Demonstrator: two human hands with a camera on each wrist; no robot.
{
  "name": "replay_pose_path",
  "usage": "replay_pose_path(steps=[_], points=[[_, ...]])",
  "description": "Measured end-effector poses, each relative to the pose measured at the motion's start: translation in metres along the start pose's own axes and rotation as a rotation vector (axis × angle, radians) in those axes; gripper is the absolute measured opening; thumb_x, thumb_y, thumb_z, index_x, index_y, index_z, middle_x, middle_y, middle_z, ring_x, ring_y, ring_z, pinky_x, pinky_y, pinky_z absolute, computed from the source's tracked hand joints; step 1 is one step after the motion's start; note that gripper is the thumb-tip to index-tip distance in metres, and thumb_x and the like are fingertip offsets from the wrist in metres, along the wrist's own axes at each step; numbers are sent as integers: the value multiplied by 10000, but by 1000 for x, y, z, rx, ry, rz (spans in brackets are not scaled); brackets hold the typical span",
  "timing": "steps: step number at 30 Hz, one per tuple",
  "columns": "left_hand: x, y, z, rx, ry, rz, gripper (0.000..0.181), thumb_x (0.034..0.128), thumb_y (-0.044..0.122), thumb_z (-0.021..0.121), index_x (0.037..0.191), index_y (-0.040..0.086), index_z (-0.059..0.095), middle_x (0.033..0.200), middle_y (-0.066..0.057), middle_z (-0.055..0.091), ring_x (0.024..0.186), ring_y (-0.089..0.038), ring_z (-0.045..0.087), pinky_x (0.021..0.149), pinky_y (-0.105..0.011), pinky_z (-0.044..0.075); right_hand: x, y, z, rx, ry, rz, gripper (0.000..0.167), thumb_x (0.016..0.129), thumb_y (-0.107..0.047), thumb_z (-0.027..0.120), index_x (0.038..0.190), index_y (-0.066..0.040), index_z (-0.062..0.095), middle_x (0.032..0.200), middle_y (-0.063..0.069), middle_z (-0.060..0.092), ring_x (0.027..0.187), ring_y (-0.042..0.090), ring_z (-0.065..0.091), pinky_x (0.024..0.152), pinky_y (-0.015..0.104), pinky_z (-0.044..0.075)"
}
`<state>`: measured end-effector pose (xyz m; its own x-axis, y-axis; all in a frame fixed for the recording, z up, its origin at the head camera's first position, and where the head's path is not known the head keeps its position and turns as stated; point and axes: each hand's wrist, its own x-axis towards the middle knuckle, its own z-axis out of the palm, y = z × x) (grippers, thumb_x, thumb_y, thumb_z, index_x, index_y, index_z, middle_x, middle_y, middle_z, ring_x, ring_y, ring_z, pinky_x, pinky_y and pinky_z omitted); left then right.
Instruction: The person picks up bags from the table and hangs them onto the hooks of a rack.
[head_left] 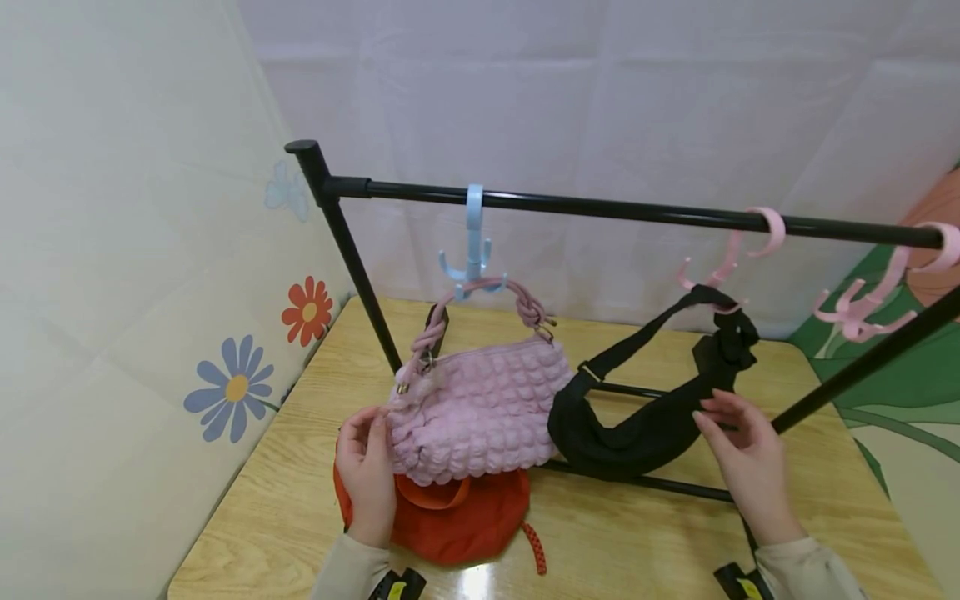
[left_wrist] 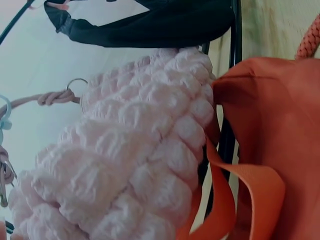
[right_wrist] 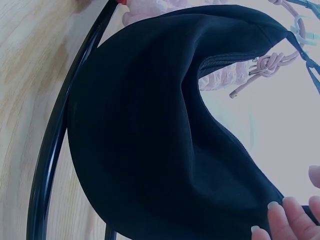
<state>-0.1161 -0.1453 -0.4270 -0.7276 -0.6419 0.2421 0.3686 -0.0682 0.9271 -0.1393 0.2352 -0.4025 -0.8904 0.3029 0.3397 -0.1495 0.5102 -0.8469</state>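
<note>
A pink puffy bag (head_left: 487,408) hangs by its knotted handle from a light blue hook (head_left: 474,242). At its left end my left hand (head_left: 367,475) touches the fabric with fingers lightly bent. A black crescent bag (head_left: 637,437) hangs by its strap from a pink hook (head_left: 723,262). My right hand (head_left: 750,467) is at that bag's right end, fingers apart and relaxed; in the right wrist view its fingertips (right_wrist: 282,220) lie against the black cloth (right_wrist: 135,115). The left wrist view shows the pink bag (left_wrist: 130,135) close up, the left hand mostly out of frame.
A black rack rail (head_left: 600,205) runs across above the table (head_left: 255,517). Another pink hook (head_left: 862,312) hangs at its right end. Beneath the pink bag a red bag (head_left: 465,525) lies on the table, its braided cord (head_left: 535,548) beside it.
</note>
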Motion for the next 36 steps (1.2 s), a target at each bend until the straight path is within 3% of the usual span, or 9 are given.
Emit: replay_pose_path(steps=[7,13,21,25,27,29,33,36], points=[[7,-5,-10,87,30,-8,122,987,6,511,1057,-74,571,982,-11,604,938,-122,558,802,-171,449,-1,-1,1,-7,-14,0,352,933,-45,634,1254,69,544,998,-215,552,933,-54,514,756,83,392],[14,-7,-18,179,68,-56,217,974,-37,468,1185,-67,510,1136,-46,543,1066,-170,487,860,-157,402,-1,-1,2,11,-15,-13,341,932,-32,631,1241,83,546,998,-211,559,929,-48,520,760,83,395],[20,-7,-28,216,100,-137,350,939,-47,478,1288,-61,452,1389,-175,399,1314,-275,320,970,-246,347,-2,-1,3,2,-17,0,336,938,-44,626,1242,78,545,995,-224,550,926,-50,516,757,86,395],[23,-7,-31,248,85,-189,422,939,-28,485,1352,-63,408,1452,-203,344,1362,-303,260,1077,-369,291,-2,0,4,5,-24,-9,341,939,-46,626,1245,81,542,998,-228,550,914,-33,513,748,83,401],[25,-7,-33,319,39,-225,475,938,-12,481,1396,-67,363,1484,-225,309,1385,-330,236,1117,-458,234,-2,0,5,12,-20,-15,340,933,-32,629,1242,85,545,995,-225,554,910,-27,517,749,79,403],[28,-9,-35,454,-38,-234,521,918,-12,506,1408,-87,345,1474,-266,308,1373,-385,249,1116,-513,221,-2,1,5,15,-16,-18,337,929,-20,630,1238,87,546,991,-225,557,903,-21,518,745,74,406],[33,-13,-41,823,-227,-129,576,829,0,610,1337,-162,394,1390,-380,338,1297,-520,257,1024,-642,248,-2,1,4,21,-14,-17,337,927,-14,629,1236,92,545,990,-220,562,910,-32,522,752,73,400],[35,-16,-45,1014,-334,-69,600,810,47,658,1306,-183,410,1376,-412,325,1287,-566,209,950,-712,227,-2,1,3,12,-19,-9,342,935,-32,626,1245,85,542,995,-216,561,915,-35,520,753,77,399]])
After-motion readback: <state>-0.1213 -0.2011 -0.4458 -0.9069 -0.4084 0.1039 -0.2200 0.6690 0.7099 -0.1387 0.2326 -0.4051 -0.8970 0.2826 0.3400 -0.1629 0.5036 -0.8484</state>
